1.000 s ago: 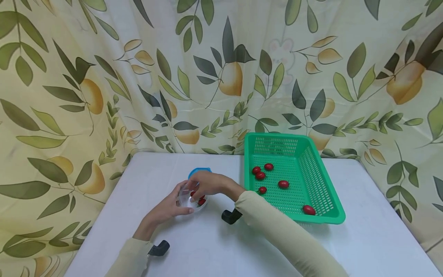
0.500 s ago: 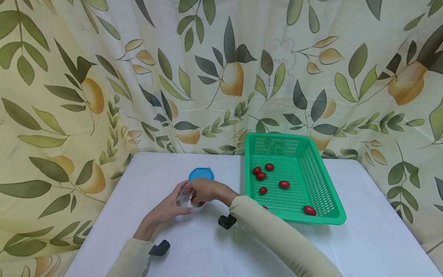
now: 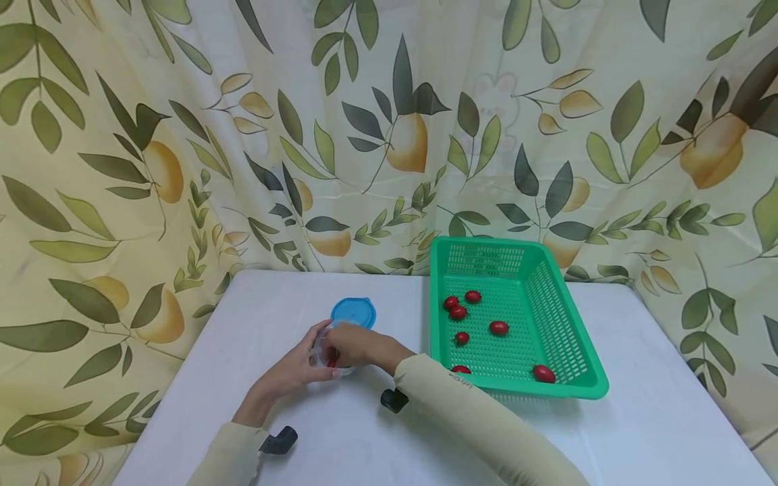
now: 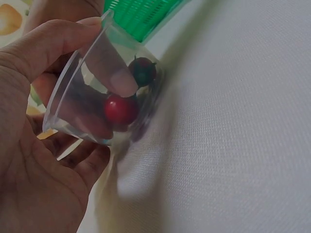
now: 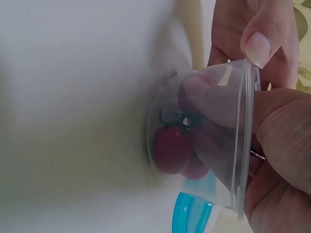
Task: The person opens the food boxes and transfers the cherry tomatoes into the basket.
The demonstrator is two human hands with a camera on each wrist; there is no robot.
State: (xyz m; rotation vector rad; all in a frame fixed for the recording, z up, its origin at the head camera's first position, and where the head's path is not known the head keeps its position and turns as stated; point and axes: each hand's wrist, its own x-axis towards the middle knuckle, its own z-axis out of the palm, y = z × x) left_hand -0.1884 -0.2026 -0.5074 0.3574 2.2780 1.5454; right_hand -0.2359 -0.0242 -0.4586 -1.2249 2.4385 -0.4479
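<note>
Leaf-print curtain behind a white table — both hands on a clear cup.

Left hand curls round the cup from the near side, thumb on the rim, fingers wrapped about the wall. Right hand covers the cup from above, fingers reaching inside — the right wrist view shows them pressed against the inner wall. Two red tomatoes lie at the cup's bottom; whether the fingers pinch one, I cannot tell. Blue lid lies just behind the cup. Green basket stands to the right, with more tomatoes in it.
</note>
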